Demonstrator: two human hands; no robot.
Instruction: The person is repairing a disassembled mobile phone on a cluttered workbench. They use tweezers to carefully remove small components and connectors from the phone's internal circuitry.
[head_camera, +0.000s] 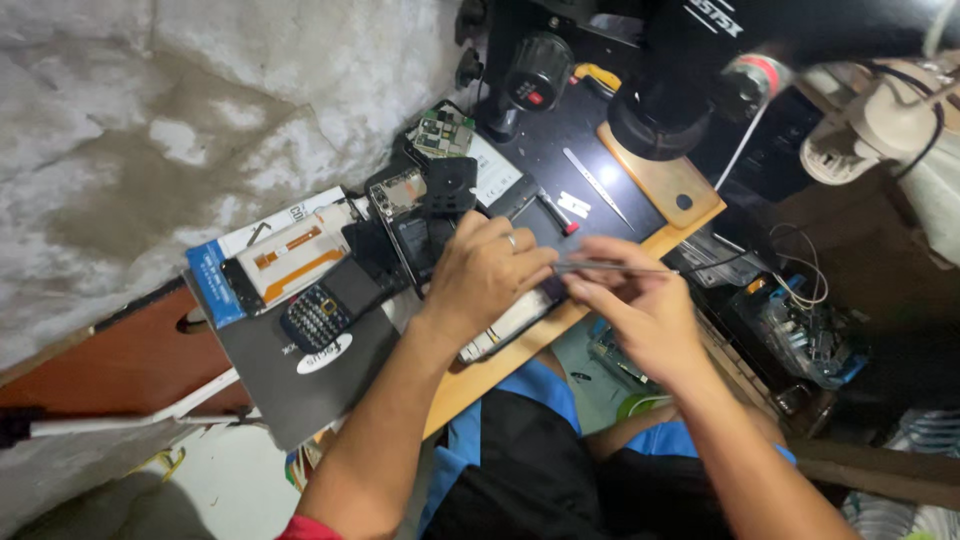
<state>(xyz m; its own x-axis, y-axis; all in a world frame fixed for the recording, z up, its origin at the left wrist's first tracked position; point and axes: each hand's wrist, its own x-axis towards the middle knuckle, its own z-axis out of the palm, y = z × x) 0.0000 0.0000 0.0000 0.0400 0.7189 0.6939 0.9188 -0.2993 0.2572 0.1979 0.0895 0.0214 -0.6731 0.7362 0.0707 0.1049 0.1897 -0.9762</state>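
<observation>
I am pressing my left hand (487, 272) down on a dismantled phone (510, 318) lying near the front edge of the wooden bench (480, 378), fingers curled over its upper part and holding it flat. My right hand (640, 310) is pinching a thin metal tool (610, 267), probably tweezers, between thumb and fingers, with its shaft lying level; its working end is hidden by my left fingers, so I cannot tell what it is touching. The phone is sitting just beneath and between both hands, mostly covered by them.

Just beyond my left hand, several opened phone bodies and a green circuit board (442, 130) are lying in a cluster. To the left, a dark keypad phone (318, 316) is resting on a grey sheet, beside a flat white pack with orange flex cables (295, 260). Farther out, a black mat (560, 150) is carrying another pair of tweezers (596, 186), under a black microscope (690, 70).
</observation>
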